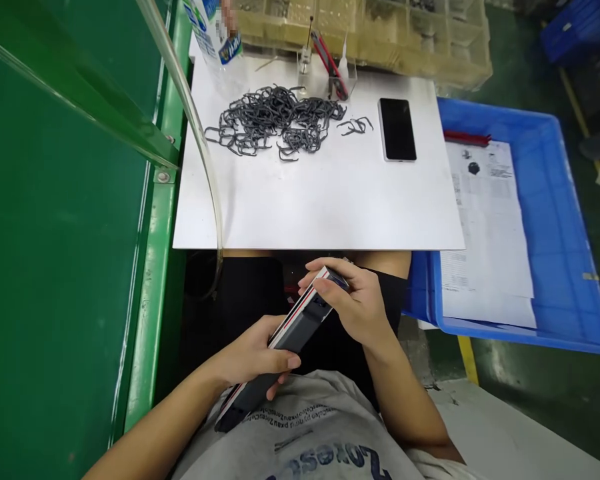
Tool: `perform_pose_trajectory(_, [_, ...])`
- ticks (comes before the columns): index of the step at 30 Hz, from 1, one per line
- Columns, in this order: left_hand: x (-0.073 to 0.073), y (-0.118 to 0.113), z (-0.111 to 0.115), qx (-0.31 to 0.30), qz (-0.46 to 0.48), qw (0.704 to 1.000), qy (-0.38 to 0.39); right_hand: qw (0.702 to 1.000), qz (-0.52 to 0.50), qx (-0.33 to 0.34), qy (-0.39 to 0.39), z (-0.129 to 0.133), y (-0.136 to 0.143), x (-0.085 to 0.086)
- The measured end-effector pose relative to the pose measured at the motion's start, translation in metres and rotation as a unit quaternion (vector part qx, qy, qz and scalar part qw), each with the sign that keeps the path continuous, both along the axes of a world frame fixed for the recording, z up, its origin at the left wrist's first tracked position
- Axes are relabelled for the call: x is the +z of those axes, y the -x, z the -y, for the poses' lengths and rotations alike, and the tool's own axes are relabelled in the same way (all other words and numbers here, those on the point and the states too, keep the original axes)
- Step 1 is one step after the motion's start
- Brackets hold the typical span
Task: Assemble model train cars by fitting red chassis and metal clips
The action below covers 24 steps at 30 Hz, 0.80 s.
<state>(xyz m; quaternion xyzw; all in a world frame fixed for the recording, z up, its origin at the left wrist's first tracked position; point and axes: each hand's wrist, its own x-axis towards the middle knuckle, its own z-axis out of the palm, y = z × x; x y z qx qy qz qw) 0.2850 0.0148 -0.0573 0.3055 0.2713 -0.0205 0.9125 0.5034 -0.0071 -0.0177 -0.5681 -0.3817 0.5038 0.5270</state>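
Note:
A long dark grey bar (303, 328) with white and red stripes along one side lies slantwise above my lap, its lower end against my shirt. My left hand (260, 353) is wrapped round its middle, thumb on the grey face. Closed over the upper end is my right hand (357, 300), its thumb near a dark recess and its fingers over the far side. What exactly the bar is, I cannot tell. Beyond my hands, on the white table (300, 207), lies a heap of dark grey bent hooks (275, 117), with several loose hooks (356, 126) beside it.
A phone (398, 130) lies on the table's right side. Behind the heap stand a clear holder with tools (330, 77), a plastic bottle (215, 40) and a compartment tray (380, 40). A blue bin (555, 233) holds papers at right. A clear hose (200, 133) hangs at left.

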Motion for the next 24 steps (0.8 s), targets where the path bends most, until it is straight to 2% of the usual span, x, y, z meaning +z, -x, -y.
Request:
perform_pose_trajectory(3, [-0.001, -0.001, -0.001, -0.031, 0.015, 0.999, 0.026, 0.999, -0.041, -0.003, -0.007, 0.002, 0.003, -0.005])
perform_pose_trajectory(5, [0.002, -0.003, -0.003, -0.028, -0.011, 0.999, -0.012, 0.999, -0.031, -0.011, 0.001, 0.005, 0.001, -0.007])
perform_pose_trajectory(7, [0.007, -0.005, -0.005, -0.008, -0.074, 0.988, -0.134, 0.999, 0.027, -0.007, 0.023, 0.008, -0.002, -0.008])
perform_pose_trajectory(10, [0.013, -0.008, -0.01, 0.003, -0.155, 0.922, -0.354, 0.993, 0.082, 0.045, 0.068, 0.014, -0.003, -0.012])
perform_pose_trajectory(12, [0.015, -0.007, -0.015, -0.011, -0.172, 0.895, -0.411, 0.993, 0.066, 0.061, 0.078, 0.017, -0.002, -0.015])
perform_pose_trajectory(13, [0.015, -0.004, -0.019, -0.021, -0.167, 0.898, -0.407, 0.994, 0.054, 0.053, 0.077, 0.018, -0.002, -0.018])
perform_pose_trajectory(15, [0.014, 0.003, -0.029, -0.046, -0.129, 0.925, -0.355, 0.997, 0.029, 0.009, 0.069, 0.019, -0.008, -0.023])
perform_pose_trajectory(18, [0.01, 0.015, -0.044, -0.093, -0.04, 0.974, -0.205, 0.988, -0.004, -0.151, 0.033, 0.018, -0.028, -0.027])
perform_pose_trajectory(20, [0.008, 0.02, -0.049, -0.116, -0.004, 0.987, -0.107, 0.971, -0.012, -0.241, -0.001, 0.016, -0.044, -0.025])
perform_pose_trajectory(22, [0.008, 0.021, -0.047, -0.12, 0.012, 0.991, -0.058, 0.963, -0.005, -0.267, -0.02, 0.013, -0.055, -0.022])
perform_pose_trajectory(24, [0.01, 0.018, -0.043, -0.11, 0.017, 0.992, -0.055, 0.964, 0.006, -0.264, -0.027, 0.01, -0.061, -0.019])
